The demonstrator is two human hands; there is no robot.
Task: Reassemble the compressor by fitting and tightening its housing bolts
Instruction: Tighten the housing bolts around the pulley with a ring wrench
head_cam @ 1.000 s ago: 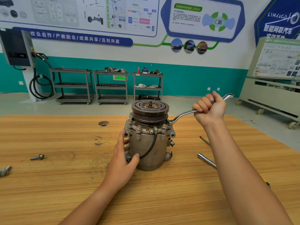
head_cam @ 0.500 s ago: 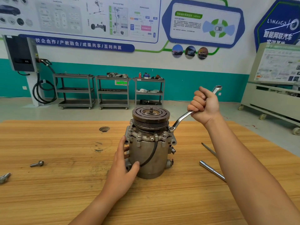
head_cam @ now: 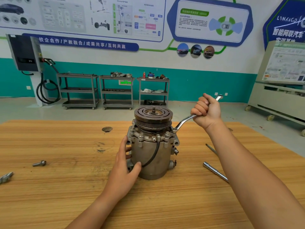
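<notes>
Recorded against a second earlier: wrench [head_cam: 184, 121] handle swung slightly toward the far side, right hand [head_cam: 207, 113] travelling with it; ring end on same housing bolt [head_cam: 174, 129]; compressor [head_cam: 153, 156] and left hand [head_cam: 123, 172] unchanged in position. Wooden table [head_cam: 49, 195] filling foreground, far edge beyond compressor, right edge running diagonally close to right forearm. Compressor upright near table centre, pulley [head_cam: 153, 113] uppermost, black cable [head_cam: 155, 152] looping down front. Left hand holding housing on its left side: thumb pressed on front beside cable, fingers wrapped round flank. Right hand closed in full fist round wrench handle, raised above and right of pulley; free ring end protruding past fist. Lower ring end seated over bolt at right corner of flange. Widest stretch of tabletop to left and front of compressor. Right of compressor, extension bar [head_cam: 214, 171] and thin rod [head_cam: 211, 149] lying flat, partly under right forearm, apart from housing. Hole [head_cam: 107, 129] in tabletop behind and left. Loose bolt [head_cam: 39, 163] well to left; small metal piece [head_cam: 6, 176] at left frame edge, type not determinable.
</notes>
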